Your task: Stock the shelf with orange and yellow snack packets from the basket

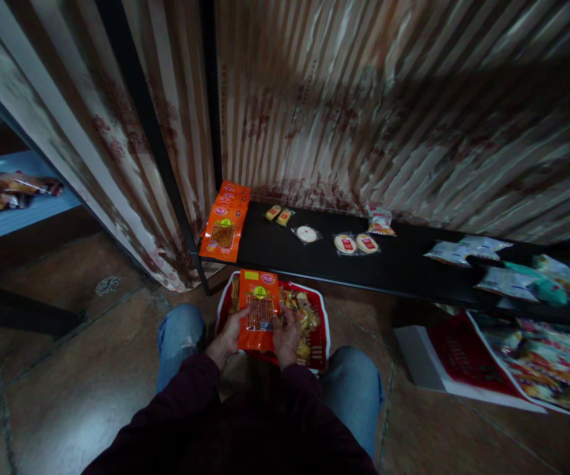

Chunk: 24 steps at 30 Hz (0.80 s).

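Note:
An orange snack packet (259, 290) with a clear window is held between my two hands, above a red box with a white rim (325, 330). My left hand (231, 335) grips its left edge, and my right hand (287, 335) grips the right edge. Small gold-wrapped snacks (307, 316) fill the box between my knees. Past my hands, several matching orange packets (223, 227) lie overlapped at the left end of a low black shelf (275, 247).
Along the shelf lie two small yellow packets (279, 215), round wrapped cakes (347, 244), a small bag (380, 220) and white packets (456, 253). Right on the floor, an open carton (468, 369) holds packaged snacks. Curtains (295, 99) hang behind; a black shelf post (149, 119) stands left.

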Available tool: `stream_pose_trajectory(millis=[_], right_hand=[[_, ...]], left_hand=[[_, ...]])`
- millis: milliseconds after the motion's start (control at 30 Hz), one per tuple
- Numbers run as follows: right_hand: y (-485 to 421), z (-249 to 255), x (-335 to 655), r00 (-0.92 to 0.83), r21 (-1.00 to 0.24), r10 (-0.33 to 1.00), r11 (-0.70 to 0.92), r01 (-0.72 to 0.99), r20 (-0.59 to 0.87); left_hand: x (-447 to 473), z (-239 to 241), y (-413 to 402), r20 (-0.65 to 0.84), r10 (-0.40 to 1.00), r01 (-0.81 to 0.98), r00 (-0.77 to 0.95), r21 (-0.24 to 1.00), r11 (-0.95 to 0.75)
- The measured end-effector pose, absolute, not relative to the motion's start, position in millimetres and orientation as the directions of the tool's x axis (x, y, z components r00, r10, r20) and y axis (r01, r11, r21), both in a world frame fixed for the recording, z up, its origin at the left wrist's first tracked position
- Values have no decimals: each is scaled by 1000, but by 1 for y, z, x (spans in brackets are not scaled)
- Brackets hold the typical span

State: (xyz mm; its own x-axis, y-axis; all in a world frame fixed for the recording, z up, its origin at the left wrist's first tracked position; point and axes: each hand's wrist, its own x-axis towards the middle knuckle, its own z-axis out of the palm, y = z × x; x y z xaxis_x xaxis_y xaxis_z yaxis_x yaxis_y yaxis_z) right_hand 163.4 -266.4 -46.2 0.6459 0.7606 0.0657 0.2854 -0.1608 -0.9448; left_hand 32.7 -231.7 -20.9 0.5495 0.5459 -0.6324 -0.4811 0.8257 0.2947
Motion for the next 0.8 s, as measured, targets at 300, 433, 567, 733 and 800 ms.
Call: stream_pose_trajectory(millis=[300,433,567,733,800], right_hand=[[-269,-44,160,536,-886,831,-127,446,151],[-269,-40,157,534,-885,834,-139,445,137],[-270,-29,152,535,-927,845,-182,328,24],[-272,-11,150,449,-943,891,-200,265,-63],[-272,-4,150,394,-935,917,-194,298,-64]], left_hand=[[32,-11,-234,-605,562,-476,563,319,820],[34,-10,-236,-562,650,-500,511,420,757],[39,-9,-236,-546,676,-463,494,493,737],[44,-7,-234,-501,730,-470,465,559,683],[45,-7,-233,-498,750,-465,435,589,661]])
